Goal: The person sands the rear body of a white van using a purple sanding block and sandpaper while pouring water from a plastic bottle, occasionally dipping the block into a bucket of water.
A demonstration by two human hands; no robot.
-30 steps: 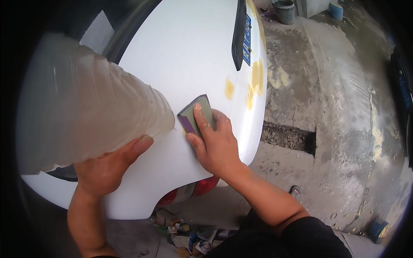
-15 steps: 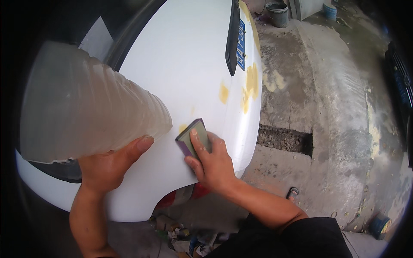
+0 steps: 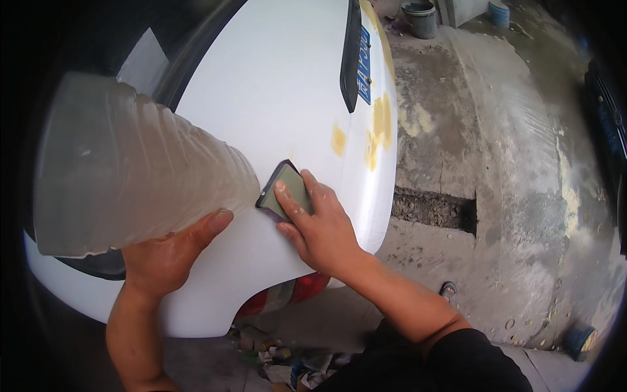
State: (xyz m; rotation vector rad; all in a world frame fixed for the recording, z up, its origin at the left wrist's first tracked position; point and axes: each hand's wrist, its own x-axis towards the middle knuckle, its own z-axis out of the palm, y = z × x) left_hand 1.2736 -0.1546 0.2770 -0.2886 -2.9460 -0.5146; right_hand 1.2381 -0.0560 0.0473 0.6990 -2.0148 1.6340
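now the right hand [image 3: 320, 225], fingers flat on the sanding block [image 3: 285, 191], has slid it down the white car panel [image 3: 274, 98].

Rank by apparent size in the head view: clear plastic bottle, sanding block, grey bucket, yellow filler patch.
1. Clear plastic bottle, though it is nearest the camera, which inflates it.
2. Sanding block, partly covered by the right hand.
3. Grey bucket and yellow filler patch: alike; the bucket is farther off, so unranked.

A car body repair yard is shown: a white car body [image 3: 281, 104] patched with yellow filler [image 3: 379, 124] (still unpainted), stained concrete floor [image 3: 496, 196], and buckets [image 3: 419, 16] set about.
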